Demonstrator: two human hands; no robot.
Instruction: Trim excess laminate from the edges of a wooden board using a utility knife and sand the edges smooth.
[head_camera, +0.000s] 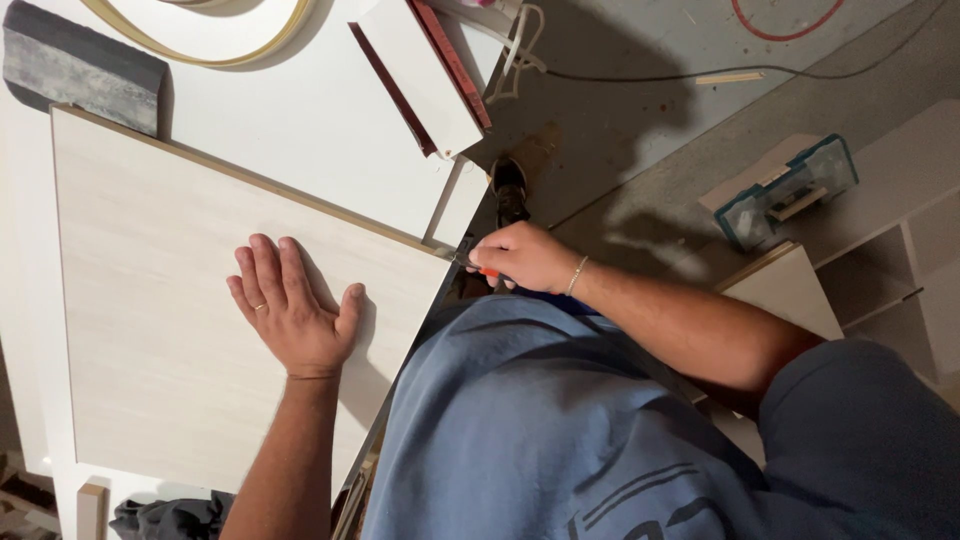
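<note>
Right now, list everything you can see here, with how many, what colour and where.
Panel: one, pale wood-grain, flat on the white table, under the left hand.
White table: one, beneath the panel.
Sanding block: one, grey, top left.
Edge-banding strip: one coil, cream, top.
White board with red edge: one, top centre.
Clear case: one, teal-trimmed, right, on a board.
Cable: one, red, on the floor.
Small tool: one, orange-handled, at the panel's edge.
Left hand: flat on panel.
Right hand: gripping the tool.
</note>
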